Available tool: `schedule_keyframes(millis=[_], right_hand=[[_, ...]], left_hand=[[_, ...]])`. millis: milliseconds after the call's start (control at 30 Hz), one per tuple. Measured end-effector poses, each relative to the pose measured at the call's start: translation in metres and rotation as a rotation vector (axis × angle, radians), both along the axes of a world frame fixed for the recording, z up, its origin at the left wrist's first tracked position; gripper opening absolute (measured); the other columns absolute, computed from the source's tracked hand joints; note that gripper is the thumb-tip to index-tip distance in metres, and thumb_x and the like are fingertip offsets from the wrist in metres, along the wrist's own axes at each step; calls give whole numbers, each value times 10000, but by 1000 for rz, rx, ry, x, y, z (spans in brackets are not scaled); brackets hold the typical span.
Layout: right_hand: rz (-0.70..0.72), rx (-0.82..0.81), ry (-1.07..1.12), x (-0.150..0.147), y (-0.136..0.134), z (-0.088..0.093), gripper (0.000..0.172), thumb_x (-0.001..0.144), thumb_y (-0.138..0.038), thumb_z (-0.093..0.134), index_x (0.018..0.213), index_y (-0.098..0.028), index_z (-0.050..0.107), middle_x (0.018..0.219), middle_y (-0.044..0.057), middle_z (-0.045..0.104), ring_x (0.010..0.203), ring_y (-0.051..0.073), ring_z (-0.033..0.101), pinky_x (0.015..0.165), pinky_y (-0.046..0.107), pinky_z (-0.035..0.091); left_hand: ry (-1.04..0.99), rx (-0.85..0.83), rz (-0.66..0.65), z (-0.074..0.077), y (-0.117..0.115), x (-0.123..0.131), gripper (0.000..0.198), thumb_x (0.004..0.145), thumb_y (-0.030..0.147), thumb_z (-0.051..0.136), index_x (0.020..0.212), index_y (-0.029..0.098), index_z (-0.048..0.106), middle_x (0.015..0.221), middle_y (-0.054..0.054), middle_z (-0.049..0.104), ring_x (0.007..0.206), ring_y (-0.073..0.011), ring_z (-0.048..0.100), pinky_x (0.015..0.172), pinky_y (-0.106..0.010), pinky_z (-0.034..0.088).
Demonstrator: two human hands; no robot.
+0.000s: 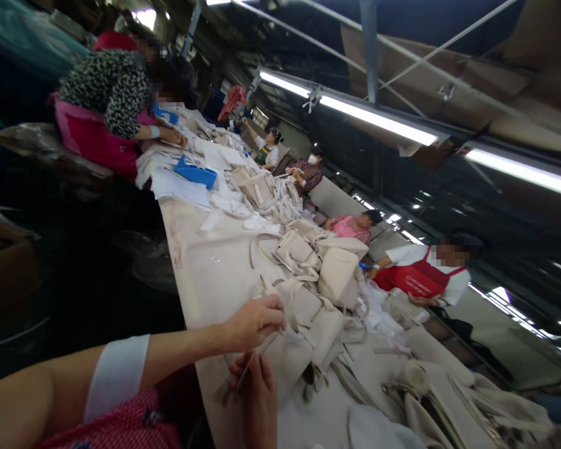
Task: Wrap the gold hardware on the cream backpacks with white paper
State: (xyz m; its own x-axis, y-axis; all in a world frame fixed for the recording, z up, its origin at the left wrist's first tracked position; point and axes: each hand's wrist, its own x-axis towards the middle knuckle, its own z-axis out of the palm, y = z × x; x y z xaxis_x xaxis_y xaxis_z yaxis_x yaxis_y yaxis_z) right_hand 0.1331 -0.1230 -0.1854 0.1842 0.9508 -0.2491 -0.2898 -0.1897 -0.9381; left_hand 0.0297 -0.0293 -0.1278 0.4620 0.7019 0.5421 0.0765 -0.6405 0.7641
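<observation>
My left hand (pixel 256 321), its wrist to the lower left, reaches over the table (pixel 212 271) with fingers curled closed. What it pinches, if anything, is too blurred to make out. Just below it, my right hand (pixel 258 393) is closed around a thin, narrow strip (pixel 244 376) that slants up toward the left hand. Whether the strip is a tool or a piece of material cannot be told. Right beside both hands lies a heap of cream handbags (pixel 325 327) with straps and metal fittings.
More cream bags (pixel 442 405) are piled at the lower right. A blue tray (pixel 195 173) and white sheets (pixel 180 189) lie farther along. A person in a pink apron (pixel 98 134) stands at the left edge; another in a red apron (pixel 414 277) works opposite. Overhead hang tube lights (pixel 378 118).
</observation>
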Motion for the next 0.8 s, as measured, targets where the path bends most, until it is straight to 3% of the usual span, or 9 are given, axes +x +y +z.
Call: schedule_keyframes(millis=[67,167,233,367,467,633,800], right_hand=[[18,-8,-32,3,-9,-1,485,682,-625,769,845,-177,675,689,7,658,582,139,590,518,243,469],[5,-13,-111,9,-14,-2,454,656,-542,815,905,-172,729,730,13,691,628,150,602,551,240,474],[38,-21,-148,13,-16,-2,462,641,-492,833,961,-172,746,832,31,728,724,177,635,607,250,497],[116,-35,-139,15,-21,2,481,672,-428,818,1073,-171,748,1015,59,747,904,222,659,740,280,524],[118,-53,-127,17,-21,1,465,653,-403,829,1049,-170,758,1022,64,754,932,229,663,783,289,525],[-48,-66,-181,22,-13,-6,430,604,-438,854,908,-155,744,793,26,736,592,128,595,531,219,471],[-147,-57,-233,17,-8,-6,555,592,-445,873,1015,-155,663,814,33,736,633,145,640,471,185,431]], left_hand=[[-145,-100,-63,-21,-17,-7,230,810,124,525,837,194,742,1073,-71,606,871,-147,587,790,-248,471],[-300,-510,-32,-50,-33,-11,202,682,99,563,775,162,731,956,-56,626,764,-135,593,672,-224,471],[-328,-705,-19,-58,-35,-11,228,644,121,565,798,143,732,814,-40,645,666,-136,599,612,-230,468],[-309,-850,-59,-52,-27,-9,233,648,219,596,800,114,738,647,-25,650,585,-149,604,574,-246,473],[-313,-919,-54,-44,-20,-8,193,620,294,670,703,121,697,602,0,614,539,-119,548,524,-229,448],[-248,-1034,-57,-47,-16,-13,293,528,243,722,796,158,643,623,43,610,502,-94,508,429,-191,351],[-98,-1045,-134,-51,-13,-21,189,530,223,715,683,149,631,533,51,567,461,-83,481,422,-187,305]])
